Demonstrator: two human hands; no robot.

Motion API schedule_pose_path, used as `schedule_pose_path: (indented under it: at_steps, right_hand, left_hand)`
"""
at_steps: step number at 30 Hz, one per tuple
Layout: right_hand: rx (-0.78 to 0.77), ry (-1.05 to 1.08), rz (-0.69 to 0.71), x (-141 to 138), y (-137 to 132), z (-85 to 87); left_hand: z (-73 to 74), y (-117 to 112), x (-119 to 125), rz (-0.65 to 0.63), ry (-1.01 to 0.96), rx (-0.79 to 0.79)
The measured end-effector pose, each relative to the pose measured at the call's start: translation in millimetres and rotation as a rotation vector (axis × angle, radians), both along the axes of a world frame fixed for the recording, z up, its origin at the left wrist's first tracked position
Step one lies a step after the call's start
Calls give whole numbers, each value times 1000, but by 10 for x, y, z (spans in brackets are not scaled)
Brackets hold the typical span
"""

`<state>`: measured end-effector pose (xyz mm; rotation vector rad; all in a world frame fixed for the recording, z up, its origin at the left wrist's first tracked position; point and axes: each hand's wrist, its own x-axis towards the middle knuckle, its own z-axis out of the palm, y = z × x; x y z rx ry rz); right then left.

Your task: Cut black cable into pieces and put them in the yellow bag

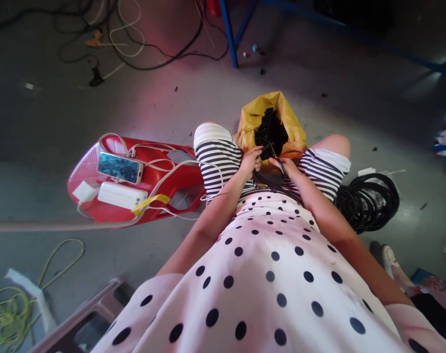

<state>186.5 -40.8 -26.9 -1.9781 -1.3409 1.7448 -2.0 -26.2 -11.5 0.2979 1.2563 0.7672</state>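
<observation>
I sit with a yellow bag (251, 120) of small black parts between my knees. My left hand (251, 161) is closed round a thin black cable (272, 182) at the bag's mouth. My right hand (287, 166) also pinches that black cable, just right of the left hand. The cable runs back across my lap over the striped shorts.
A red plastic stool (88, 171) to my left carries a phone (120, 167), a white power bank (122, 194) and white leads. A coil of black cable (368, 201) lies on the floor to my right. Green-yellow cord (10, 309) lies at lower left; a blue frame leg (228, 32) stands ahead.
</observation>
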Motion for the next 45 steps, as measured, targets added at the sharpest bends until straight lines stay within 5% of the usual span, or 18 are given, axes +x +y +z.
schedule_pose_path:
  at_steps: [19,40,45]
  right_hand:
    - [15,98,-4,21,5,57]
    - [14,-35,17,1,-29,-41]
    - [-8,-60,25,5,-13,-46]
  left_hand:
    - [42,27,-17,58,-47,-13]
    - [-28,32,39,15,52,-83]
    - [-69,52,47,95,34,-96]
